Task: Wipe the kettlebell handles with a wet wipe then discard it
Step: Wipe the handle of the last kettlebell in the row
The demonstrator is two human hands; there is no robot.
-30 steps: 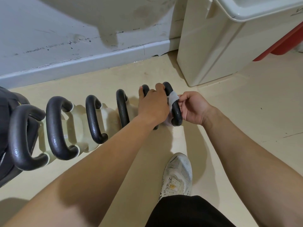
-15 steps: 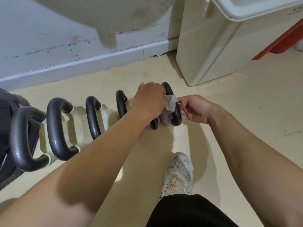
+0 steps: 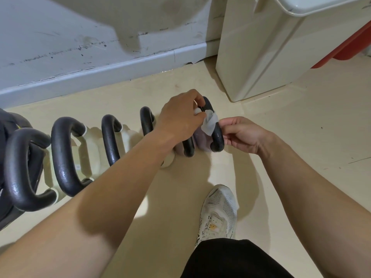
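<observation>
Nearer than the end handle (image 3: pixel 217 137), a shoe (image 3: pixel 218 213). Draped over that handle, wet wipe (image 3: pixel 209 122), pinched left of it by left hand (image 3: pixel 178 119), right of it by right hand (image 3: pixel 243 135). Probably soft, light, slippery: grip both ends, pull taut. Beyond the handle, bin (image 3: pixel 261 57).

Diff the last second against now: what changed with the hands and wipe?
The left hand left its grip over the handles and now pinches the left end of the wet wipe. The right hand loosened from a fist at the rightmost handle to a fingertip pinch on the wipe's other end. Unchanged: the wipe's place on that handle, the other kettlebells, the bin.
</observation>
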